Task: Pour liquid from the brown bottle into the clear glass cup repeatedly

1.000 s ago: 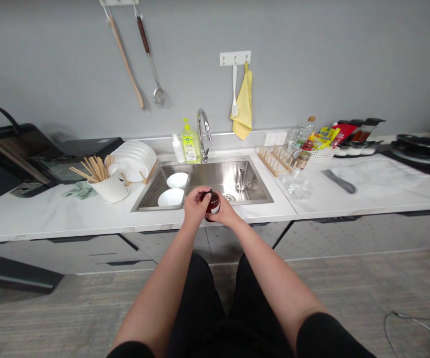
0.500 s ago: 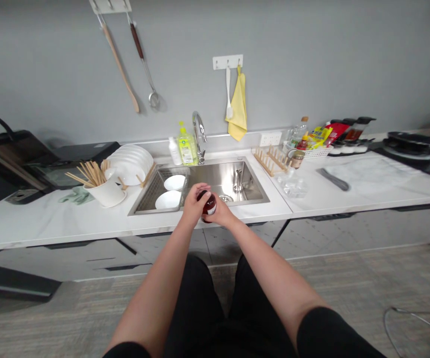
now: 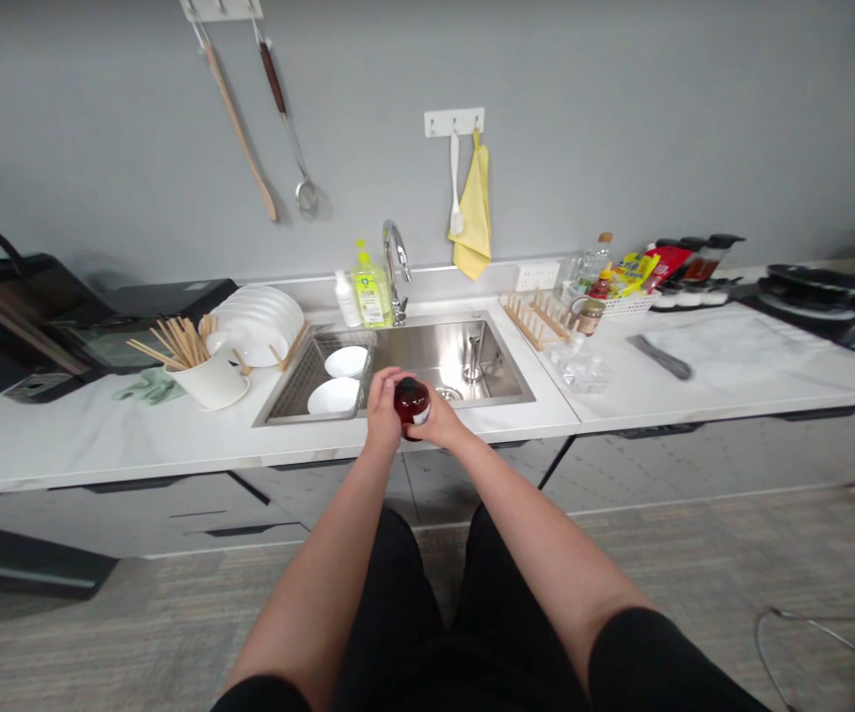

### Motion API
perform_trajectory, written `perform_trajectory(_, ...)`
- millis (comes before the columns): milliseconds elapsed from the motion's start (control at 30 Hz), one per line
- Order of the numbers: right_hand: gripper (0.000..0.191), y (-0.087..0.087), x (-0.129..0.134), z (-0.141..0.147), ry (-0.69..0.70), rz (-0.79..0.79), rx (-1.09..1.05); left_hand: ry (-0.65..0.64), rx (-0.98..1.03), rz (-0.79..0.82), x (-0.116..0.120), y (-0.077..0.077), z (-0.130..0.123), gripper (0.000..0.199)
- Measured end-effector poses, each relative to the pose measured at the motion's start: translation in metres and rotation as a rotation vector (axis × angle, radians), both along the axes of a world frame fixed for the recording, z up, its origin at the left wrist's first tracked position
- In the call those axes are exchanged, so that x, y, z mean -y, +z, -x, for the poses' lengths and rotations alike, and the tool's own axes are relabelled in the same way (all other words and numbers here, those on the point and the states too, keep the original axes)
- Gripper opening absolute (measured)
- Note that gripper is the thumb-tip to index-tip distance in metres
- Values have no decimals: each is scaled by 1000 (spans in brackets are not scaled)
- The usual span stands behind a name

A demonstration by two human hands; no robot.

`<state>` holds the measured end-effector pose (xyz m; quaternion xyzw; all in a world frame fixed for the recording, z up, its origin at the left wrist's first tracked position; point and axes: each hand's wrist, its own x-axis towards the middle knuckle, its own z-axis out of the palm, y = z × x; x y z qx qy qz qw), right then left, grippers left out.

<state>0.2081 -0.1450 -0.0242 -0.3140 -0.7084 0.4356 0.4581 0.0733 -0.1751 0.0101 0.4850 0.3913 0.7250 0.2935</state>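
While both hands [image 3: 384, 410] clasp it, the dark red bottle [image 3: 412, 399] looks glassy, white-labelled.

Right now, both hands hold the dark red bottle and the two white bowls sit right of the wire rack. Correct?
No: the head view shows the two white bowls on the wire rack, not right of it. The left hand and right hand do hold the dark red bottle.

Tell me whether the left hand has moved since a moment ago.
No, the left hand keeps about the same place against the sink drain; the view shifted.
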Motion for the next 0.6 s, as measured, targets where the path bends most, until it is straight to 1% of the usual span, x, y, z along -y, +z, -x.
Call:
perform_trajectory(133,90,4,2,0,30,6,4,11,-115,-3,-1,-1,1,56)
perform_trajectory(267,93,9,4,-1,15,-24,-2,68,-48,42,-2,-2,-2,51)
perform_trajectory(400,93,13,5,-2,31,-34,2,92,-154,-19,-1,-2,-6,50)
perform_trajectory(467,92,14,6,-3,42,-27,1,94,-173,-25,-2,-3,-6,51)
perform_trajectory(533,92,16,7,-3,32,-16,-3,85,-131,3,-1,-4,-4,46)
perform_trajectory(600,94,17,8,-3,21,-9,-9,63,-94,30,-1,-5,-3,44)
